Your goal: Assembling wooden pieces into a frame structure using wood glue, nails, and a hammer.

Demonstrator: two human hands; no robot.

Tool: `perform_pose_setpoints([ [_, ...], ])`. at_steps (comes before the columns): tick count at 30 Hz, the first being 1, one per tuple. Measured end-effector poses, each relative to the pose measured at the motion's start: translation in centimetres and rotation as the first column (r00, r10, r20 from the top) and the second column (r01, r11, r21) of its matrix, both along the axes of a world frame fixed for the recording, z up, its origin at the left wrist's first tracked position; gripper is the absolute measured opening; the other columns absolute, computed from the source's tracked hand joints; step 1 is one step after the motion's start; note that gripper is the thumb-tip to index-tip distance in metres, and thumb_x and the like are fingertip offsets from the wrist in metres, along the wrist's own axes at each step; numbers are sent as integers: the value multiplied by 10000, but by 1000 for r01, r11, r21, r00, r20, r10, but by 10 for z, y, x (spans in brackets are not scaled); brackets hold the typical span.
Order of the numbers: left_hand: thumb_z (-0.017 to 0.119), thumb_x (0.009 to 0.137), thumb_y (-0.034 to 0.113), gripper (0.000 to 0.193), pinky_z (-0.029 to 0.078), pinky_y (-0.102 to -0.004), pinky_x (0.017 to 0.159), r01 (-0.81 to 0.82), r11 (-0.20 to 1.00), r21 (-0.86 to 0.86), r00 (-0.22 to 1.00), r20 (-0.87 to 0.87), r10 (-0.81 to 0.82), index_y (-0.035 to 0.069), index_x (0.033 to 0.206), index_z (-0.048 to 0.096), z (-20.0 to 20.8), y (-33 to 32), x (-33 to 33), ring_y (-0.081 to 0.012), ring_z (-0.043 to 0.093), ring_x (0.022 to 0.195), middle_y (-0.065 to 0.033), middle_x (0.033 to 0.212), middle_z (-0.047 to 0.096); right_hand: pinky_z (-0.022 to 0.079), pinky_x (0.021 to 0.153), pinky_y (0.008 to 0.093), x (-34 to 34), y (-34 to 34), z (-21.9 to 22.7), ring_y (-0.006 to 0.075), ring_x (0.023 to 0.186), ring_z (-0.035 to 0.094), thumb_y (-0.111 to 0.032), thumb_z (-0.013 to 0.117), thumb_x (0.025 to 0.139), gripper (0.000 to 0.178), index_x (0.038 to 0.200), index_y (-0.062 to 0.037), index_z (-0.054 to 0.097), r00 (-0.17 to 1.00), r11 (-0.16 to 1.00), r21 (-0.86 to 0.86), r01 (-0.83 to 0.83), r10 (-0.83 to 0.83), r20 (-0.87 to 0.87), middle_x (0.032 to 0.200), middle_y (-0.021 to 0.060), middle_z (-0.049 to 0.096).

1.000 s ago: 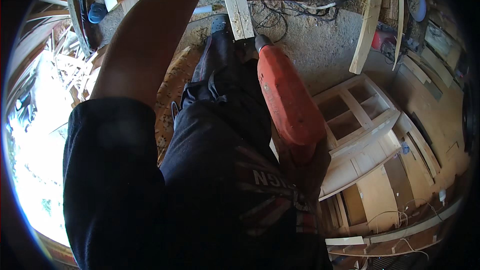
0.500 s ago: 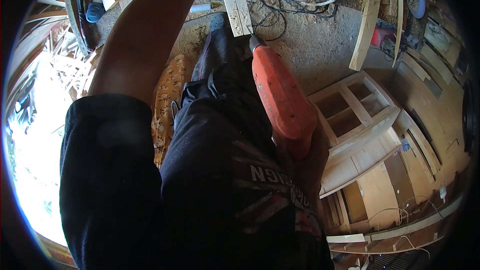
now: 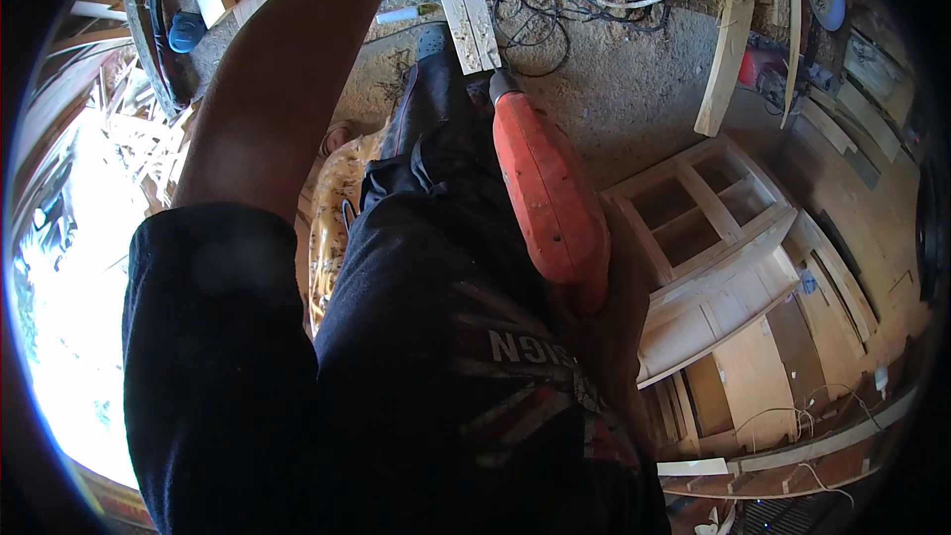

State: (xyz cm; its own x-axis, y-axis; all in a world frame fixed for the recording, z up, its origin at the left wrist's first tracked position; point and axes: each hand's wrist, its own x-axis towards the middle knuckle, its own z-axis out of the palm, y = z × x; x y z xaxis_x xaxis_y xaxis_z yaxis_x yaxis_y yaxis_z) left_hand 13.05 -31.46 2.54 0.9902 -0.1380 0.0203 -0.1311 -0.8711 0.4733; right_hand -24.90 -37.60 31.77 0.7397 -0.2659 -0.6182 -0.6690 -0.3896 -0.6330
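An orange power drill point(image 3: 550, 198) points away from me, its dark chuck point(image 3: 504, 85) up against the near end of a pale wooden piece point(image 3: 462, 15) with a line along its length. No bit shows clearly between chuck and wood. Deep in shadow at the drill's rear end, my right hand point(image 3: 586, 322) is closed round it; most of its fingers are hidden. My left arm point(image 3: 282, 79) stretches forward past the wood's left side and leaves at the top edge, so the left hand is out of sight.
Black cables point(image 3: 555, 25) lie on the dusty floor ahead. A wooden frame with openings point(image 3: 693, 203) stands at the right, near another upright board point(image 3: 728, 50). To the left are a blue round object point(image 3: 186, 32) and scrap wood. Part of another person in patterned orange cloth point(image 3: 337, 198) shows beside my leg.
The drill has shifted slightly left, and its chuck now sits closer to the wood's end, with the bit less visible. At the left, the other person's orange cloth has moved and a bit of skin shows.
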Motion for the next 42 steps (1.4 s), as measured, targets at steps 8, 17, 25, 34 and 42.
perform_pose_setpoints([
  [8,615,859,602,1060,540,-527,862,13,1000,26,1000,-10,-13,120,1628,68,-1,1,0,-516,618,1097,-390,1506,334,561,859,479,9,2,-9,442,1063,682,-169,726,879,717,1493,-23,386,997,998,-6,63,-63,-35,1234,261,648],
  [17,619,863,583,1048,547,-518,870,-10,996,92,1000,13,9,123,1629,71,-12,1,5,-520,615,1108,-412,1531,279,559,878,483,10,6,-34,452,1092,669,-171,717,876,721,1501,-35,384,993,994,-3,113,-113,-38,1253,269,638],
  [25,635,852,588,1056,532,-525,895,-23,997,78,996,-86,29,154,1633,71,21,-1,-10,-535,564,1173,-399,1508,312,537,949,495,12,16,-52,460,1156,637,-206,712,882,720,1509,-60,388,991,991,-61,120,-123,-50,1291,265,630],
  [34,576,923,462,928,523,-564,845,1,1000,-9,1000,26,-1,154,1628,57,-19,2,-3,-557,588,1061,-428,1447,334,515,979,502,20,12,-35,467,1195,607,-227,706,893,728,1515,-40,377,990,997,-22,72,-74,-119,1325,291,599],
  [42,578,930,351,867,520,-582,846,-12,998,66,998,-56,15,145,1621,97,5,-6,-12,-522,587,1078,-330,1371,411,506,976,447,-47,-8,31,423,1220,610,-283,721,879,720,1482,-15,431,967,969,-113,219,-231,-108,1315,288,600],
])
